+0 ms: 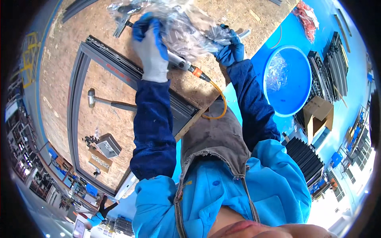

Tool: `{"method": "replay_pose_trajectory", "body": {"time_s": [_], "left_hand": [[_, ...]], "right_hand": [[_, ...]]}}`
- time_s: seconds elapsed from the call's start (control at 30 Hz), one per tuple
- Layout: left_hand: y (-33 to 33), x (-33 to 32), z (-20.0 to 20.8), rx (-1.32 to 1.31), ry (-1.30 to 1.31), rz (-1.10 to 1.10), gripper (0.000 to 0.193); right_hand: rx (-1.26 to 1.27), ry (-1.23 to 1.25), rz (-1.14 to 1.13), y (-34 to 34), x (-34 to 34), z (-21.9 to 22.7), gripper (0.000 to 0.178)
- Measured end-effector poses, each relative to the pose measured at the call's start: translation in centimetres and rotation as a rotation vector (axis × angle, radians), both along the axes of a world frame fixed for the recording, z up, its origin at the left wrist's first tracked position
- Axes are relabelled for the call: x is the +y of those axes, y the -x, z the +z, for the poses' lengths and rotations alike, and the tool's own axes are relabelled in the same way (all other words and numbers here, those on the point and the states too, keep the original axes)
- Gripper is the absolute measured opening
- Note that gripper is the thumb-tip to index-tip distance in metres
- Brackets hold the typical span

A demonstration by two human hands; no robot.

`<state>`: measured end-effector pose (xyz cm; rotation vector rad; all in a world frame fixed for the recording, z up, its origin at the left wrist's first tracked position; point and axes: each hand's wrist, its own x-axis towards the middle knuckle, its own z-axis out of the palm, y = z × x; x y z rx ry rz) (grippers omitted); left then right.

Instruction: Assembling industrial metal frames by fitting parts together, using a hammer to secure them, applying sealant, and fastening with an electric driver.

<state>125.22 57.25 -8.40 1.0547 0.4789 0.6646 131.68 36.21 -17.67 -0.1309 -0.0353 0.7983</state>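
A crumpled clear plastic bag stretches between my two gloved hands above the chipboard bench. My left hand, in a grey glove with blue fingers, is closed with bent fingers at the bag's left side. At its right end, my right hand pinches the plastic. What lies inside or under the crumpled film is hard to make out. Partly beneath it is an air tool with an orange coupling and a yellow hose. A dark metal piece lies beside my left hand.
A dark grey rectangular frame lies on the bench, with a hammer, a small open box and a fastener tray within its outline. To the right stand a blue tub holding plastic scraps, a cardboard box and stacked dark profiles.
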Motion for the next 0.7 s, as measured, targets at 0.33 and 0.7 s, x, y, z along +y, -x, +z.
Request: {"method": "replay_pose_trajectory", "body": {"time_s": [0.33, 0.7], "left_hand": [[-0.4, 0.6, 4.3, 0.075, -1.276, -0.111, 0.032], [-2.4, 0.3, 3.6, -0.232, -0.479, -0.159, 0.043]], "right_hand": [[-0.178, 1.045, -0.039, -3.8, 0.4, -0.2, 0.034], [-0.916, 1.232, -0.407, -2.9, 1.2, 10.8, 0.037]]}}
